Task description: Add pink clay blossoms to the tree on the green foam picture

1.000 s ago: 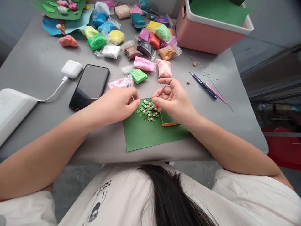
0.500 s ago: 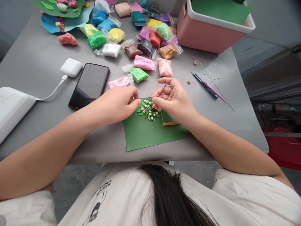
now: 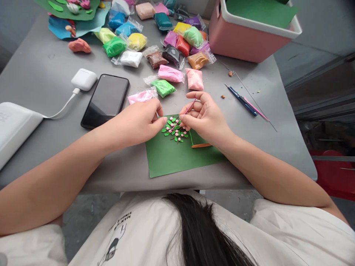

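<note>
A thin pink modelling tool (image 3: 190,106) is pinched in my right hand (image 3: 206,118), its tip slanting down to the clay flowers. Beneath it, a clay flower cluster (image 3: 175,130) with green leaves and small pink balls lies on a green sheet (image 3: 177,159). My left hand (image 3: 145,120) is closed over the sheet's upper left edge, thumb tip beside the cluster. Whatever its curled fingers hold, if anything, is hidden. An orange clay strip (image 3: 201,146) and a green clay strand (image 3: 191,138) show partly under my right hand.
Several bagged clay packs (image 3: 170,74) spread across the back. A black phone (image 3: 107,99), white earphone case (image 3: 84,79) and white power bank (image 3: 16,125) lie left. A dark blue pen-like tool (image 3: 241,100) lies right. A pink bin (image 3: 246,37) stands back right.
Almost nothing differs. My left thumb has shifted very slightly right towards the flower cluster; my right hand and the pink tool hold their place.
</note>
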Tool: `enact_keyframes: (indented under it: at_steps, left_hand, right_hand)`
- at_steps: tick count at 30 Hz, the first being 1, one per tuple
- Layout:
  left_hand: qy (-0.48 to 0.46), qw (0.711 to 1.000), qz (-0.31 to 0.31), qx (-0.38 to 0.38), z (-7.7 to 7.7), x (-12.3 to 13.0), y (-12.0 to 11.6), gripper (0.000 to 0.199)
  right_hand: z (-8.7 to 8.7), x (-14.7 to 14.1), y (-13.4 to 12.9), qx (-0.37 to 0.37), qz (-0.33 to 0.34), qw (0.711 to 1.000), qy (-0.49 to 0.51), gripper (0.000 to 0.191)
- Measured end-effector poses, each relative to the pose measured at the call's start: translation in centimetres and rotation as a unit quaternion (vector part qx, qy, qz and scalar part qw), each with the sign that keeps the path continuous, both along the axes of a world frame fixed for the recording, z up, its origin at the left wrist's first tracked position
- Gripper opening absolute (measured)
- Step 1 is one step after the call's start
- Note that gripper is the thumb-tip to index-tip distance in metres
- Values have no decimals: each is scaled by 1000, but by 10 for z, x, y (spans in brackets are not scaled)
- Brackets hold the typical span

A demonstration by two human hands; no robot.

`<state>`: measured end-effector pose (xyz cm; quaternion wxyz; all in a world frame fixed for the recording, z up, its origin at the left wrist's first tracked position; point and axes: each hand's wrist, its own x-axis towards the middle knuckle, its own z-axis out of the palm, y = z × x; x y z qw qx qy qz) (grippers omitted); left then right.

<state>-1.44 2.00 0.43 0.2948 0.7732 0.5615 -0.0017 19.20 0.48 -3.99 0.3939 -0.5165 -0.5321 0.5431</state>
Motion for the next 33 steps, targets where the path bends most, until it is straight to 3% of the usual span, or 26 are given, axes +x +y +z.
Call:
enact_keyframes:
  at_steps: [14,33]
  left_hand:
    - [-3,999,-26,34,-6,0,-2,24]
    - [4,998,-62,25,-6,2,-3,26]
  right_hand:
    - [0,1,1,0,3,1000,2,55]
    - [0,0,1,-8,-2,1000,16,55]
